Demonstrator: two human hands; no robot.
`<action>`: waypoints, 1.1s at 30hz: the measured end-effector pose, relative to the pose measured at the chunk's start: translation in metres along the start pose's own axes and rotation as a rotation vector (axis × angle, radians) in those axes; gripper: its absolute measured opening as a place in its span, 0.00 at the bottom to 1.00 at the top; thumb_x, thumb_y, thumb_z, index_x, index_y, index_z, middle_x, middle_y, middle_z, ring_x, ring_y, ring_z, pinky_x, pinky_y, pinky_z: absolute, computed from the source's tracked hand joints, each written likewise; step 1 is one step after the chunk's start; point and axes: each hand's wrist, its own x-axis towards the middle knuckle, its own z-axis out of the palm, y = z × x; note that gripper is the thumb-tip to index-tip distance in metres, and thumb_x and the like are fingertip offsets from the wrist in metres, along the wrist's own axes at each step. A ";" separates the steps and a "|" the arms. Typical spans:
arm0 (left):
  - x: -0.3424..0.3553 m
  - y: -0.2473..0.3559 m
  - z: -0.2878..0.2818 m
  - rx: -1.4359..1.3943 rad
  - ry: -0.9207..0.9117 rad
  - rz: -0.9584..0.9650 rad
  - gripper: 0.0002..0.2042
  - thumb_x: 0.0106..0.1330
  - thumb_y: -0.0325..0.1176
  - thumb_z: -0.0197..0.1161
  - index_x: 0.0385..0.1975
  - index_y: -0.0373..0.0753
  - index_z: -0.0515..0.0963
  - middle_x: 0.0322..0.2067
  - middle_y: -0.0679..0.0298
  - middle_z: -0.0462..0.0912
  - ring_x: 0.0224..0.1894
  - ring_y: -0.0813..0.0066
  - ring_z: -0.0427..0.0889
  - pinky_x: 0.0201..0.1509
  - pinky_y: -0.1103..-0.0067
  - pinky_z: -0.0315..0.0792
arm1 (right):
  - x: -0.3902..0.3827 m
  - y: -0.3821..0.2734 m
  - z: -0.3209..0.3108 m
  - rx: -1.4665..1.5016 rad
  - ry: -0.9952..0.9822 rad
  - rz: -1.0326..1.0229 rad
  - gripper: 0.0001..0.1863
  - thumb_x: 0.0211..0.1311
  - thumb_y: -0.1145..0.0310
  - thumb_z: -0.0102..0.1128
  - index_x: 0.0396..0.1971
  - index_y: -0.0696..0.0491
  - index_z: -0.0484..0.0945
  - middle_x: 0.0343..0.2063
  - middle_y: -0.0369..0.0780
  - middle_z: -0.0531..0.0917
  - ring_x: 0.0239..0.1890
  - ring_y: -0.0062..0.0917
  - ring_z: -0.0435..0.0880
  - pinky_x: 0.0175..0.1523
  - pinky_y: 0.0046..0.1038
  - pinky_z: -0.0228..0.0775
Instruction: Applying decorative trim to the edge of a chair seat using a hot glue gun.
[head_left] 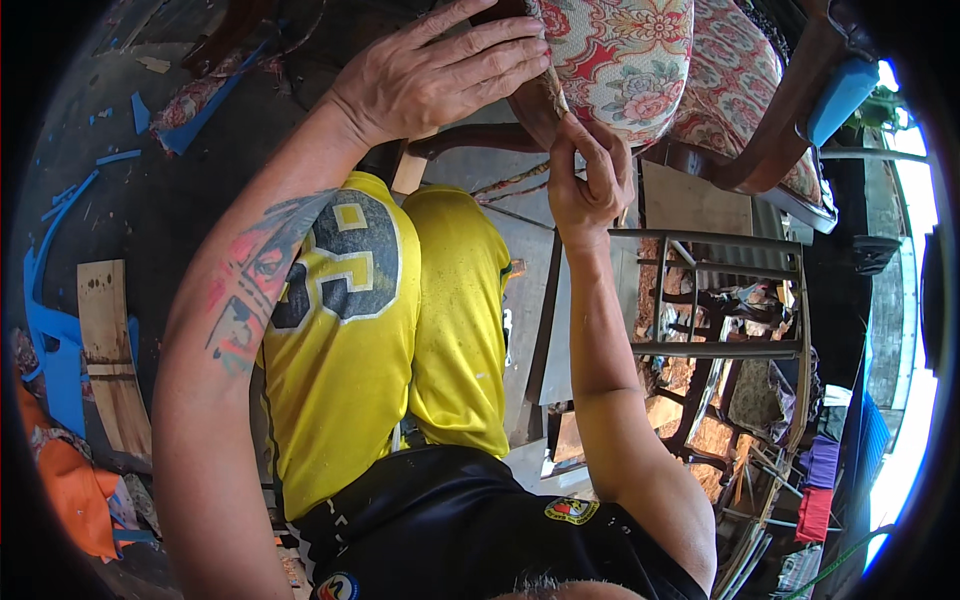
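Note:
A chair cushion (625,60) covered in red and cream floral cloth lies tilted at the top of the view, set in a dark wooden chair frame (770,150). My left hand (440,70) lies flat on the cushion's near corner, fingers spread over the cloth edge. Just below it my right hand (590,180) pinches a narrow braided trim strip (553,95) that runs along the cushion's edge. Both forearms reach up from the lower edge, above my knees in yellow shorts (400,330).
A wooden plank (112,350) and blue scraps (60,350) lie on the dark floor at left. Orange cloth (70,490) sits at lower left. A metal rack (720,290) with wood pieces and clutter stands at right. A blue padded armrest (840,95) is at upper right.

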 end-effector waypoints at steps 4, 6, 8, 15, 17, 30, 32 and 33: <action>-0.003 -0.001 0.005 -0.009 0.055 -0.005 0.18 0.74 0.37 0.60 0.61 0.45 0.83 0.64 0.68 0.81 0.73 0.71 0.74 0.83 0.59 0.61 | -0.001 -0.001 0.005 -0.027 -0.005 -0.033 0.23 0.50 0.86 0.73 0.47 0.49 0.90 0.35 0.41 0.87 0.36 0.31 0.87 0.39 0.29 0.80; -0.003 -0.001 0.009 -0.020 0.072 -0.016 0.18 0.74 0.37 0.60 0.60 0.46 0.83 0.64 0.68 0.81 0.73 0.71 0.73 0.84 0.60 0.60 | -0.003 0.000 0.007 -0.050 -0.025 -0.043 0.23 0.50 0.86 0.73 0.47 0.50 0.90 0.36 0.41 0.86 0.36 0.32 0.86 0.40 0.30 0.79; -0.004 -0.002 0.009 -0.029 0.088 -0.024 0.17 0.74 0.37 0.60 0.60 0.46 0.83 0.65 0.69 0.80 0.73 0.72 0.73 0.84 0.60 0.60 | -0.005 0.001 0.008 -0.072 -0.043 -0.053 0.23 0.50 0.85 0.74 0.48 0.50 0.90 0.36 0.41 0.86 0.36 0.32 0.86 0.40 0.31 0.79; -0.013 -0.008 0.023 -0.018 0.120 0.021 0.18 0.76 0.40 0.60 0.63 0.48 0.81 0.68 0.70 0.77 0.75 0.71 0.70 0.84 0.61 0.59 | -0.009 0.002 0.017 -0.139 -0.086 -0.067 0.24 0.52 0.84 0.72 0.51 0.51 0.88 0.39 0.43 0.84 0.40 0.37 0.84 0.45 0.36 0.78; -0.013 -0.009 0.022 -0.023 0.130 0.019 0.19 0.76 0.40 0.59 0.63 0.48 0.81 0.68 0.70 0.77 0.76 0.71 0.70 0.84 0.61 0.59 | -0.011 0.004 0.018 -0.151 -0.088 -0.074 0.25 0.52 0.83 0.72 0.52 0.51 0.88 0.39 0.43 0.83 0.40 0.38 0.83 0.45 0.36 0.78; -0.014 -0.015 0.015 -0.006 0.049 0.072 0.20 0.76 0.40 0.59 0.67 0.51 0.78 0.71 0.69 0.74 0.76 0.70 0.70 0.84 0.63 0.60 | -0.010 0.003 0.020 -0.237 -0.093 -0.113 0.22 0.53 0.84 0.73 0.49 0.50 0.88 0.38 0.42 0.84 0.37 0.35 0.85 0.41 0.34 0.79; -0.014 -0.016 0.015 -0.006 0.044 0.075 0.20 0.76 0.40 0.59 0.67 0.51 0.77 0.71 0.69 0.74 0.76 0.70 0.70 0.84 0.64 0.59 | -0.009 0.002 0.020 -0.242 -0.099 -0.117 0.22 0.53 0.84 0.73 0.49 0.50 0.88 0.38 0.42 0.84 0.37 0.36 0.84 0.41 0.35 0.79; -0.014 -0.017 0.014 -0.003 0.043 0.076 0.20 0.76 0.40 0.59 0.67 0.51 0.77 0.71 0.69 0.74 0.77 0.70 0.69 0.84 0.64 0.59 | -0.009 0.002 0.020 -0.242 -0.103 -0.120 0.22 0.53 0.84 0.73 0.49 0.50 0.88 0.38 0.43 0.84 0.37 0.36 0.84 0.41 0.35 0.79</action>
